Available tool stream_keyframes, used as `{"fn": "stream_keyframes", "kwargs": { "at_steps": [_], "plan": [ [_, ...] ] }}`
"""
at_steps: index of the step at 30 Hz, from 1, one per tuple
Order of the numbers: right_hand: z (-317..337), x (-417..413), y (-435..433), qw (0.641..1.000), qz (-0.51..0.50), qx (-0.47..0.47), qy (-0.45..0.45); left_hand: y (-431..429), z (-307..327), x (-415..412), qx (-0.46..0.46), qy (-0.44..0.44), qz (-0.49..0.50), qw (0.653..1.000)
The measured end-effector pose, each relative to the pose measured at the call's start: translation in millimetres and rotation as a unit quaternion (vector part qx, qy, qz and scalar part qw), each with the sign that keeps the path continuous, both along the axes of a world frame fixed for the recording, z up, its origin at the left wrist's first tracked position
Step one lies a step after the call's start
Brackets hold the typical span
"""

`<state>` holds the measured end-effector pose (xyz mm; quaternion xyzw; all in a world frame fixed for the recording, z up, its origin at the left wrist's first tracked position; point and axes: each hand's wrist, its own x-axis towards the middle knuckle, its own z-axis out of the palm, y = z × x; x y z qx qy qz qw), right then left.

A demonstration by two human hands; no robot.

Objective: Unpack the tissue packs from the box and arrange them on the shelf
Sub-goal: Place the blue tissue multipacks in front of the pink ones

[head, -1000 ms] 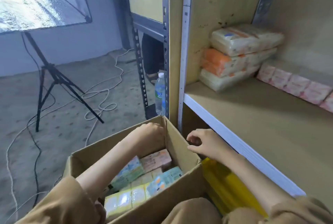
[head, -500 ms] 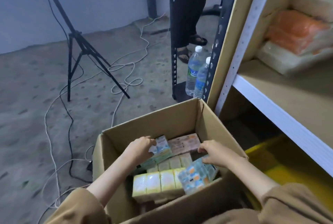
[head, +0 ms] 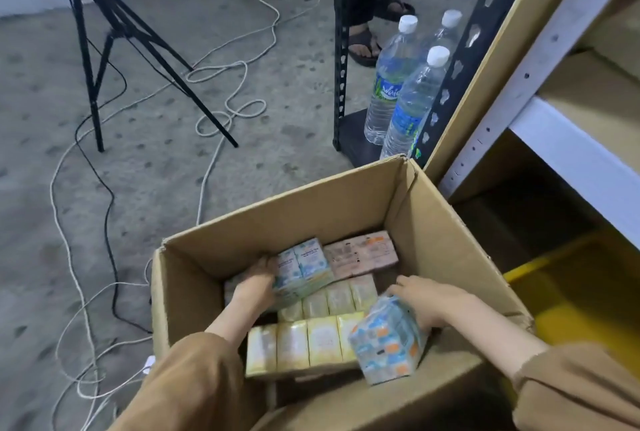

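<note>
head | left hand (head: 254, 286): green pack (head: 303, 271) | right hand (head: 429, 302): blue pack (head: 388, 344), seemingly higher

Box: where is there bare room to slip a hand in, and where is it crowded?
Free: the strip along the box's left wall beside the left hand, and the gap between the pink pack and the right hand. Crowded: the middle and near side, filled by yellow packs.

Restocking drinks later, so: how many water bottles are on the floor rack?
3, clustered on the black rack's base: left bottle, front bottle, rear bottle partly hidden. Others may sit behind the upright.
</note>
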<state>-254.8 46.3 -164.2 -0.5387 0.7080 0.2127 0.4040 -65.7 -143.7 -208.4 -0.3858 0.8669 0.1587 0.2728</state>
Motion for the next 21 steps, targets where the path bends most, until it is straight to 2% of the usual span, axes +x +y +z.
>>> {"fn": "stream_keyframes", "kwargs": {
  "at_steps": [4,7,15,21],
  "plan": [
    [-17,6,-2,0.996,0.080,0.048,-0.015,3,-19,-8,0.000,-0.004,0.015,1.000],
    [-27,6,-8,0.995,0.093,0.020,-0.031,4,-25,-11,-0.007,-0.005,0.009,1.000],
    [-13,5,-8,0.994,-0.021,-0.105,-0.011,31,-19,-3,0.009,0.018,-0.107,0.994],
    [1,13,-14,0.979,-0.110,-0.146,-0.095,36,-24,-3,0.024,0.021,-0.102,0.994]
  ]
}}
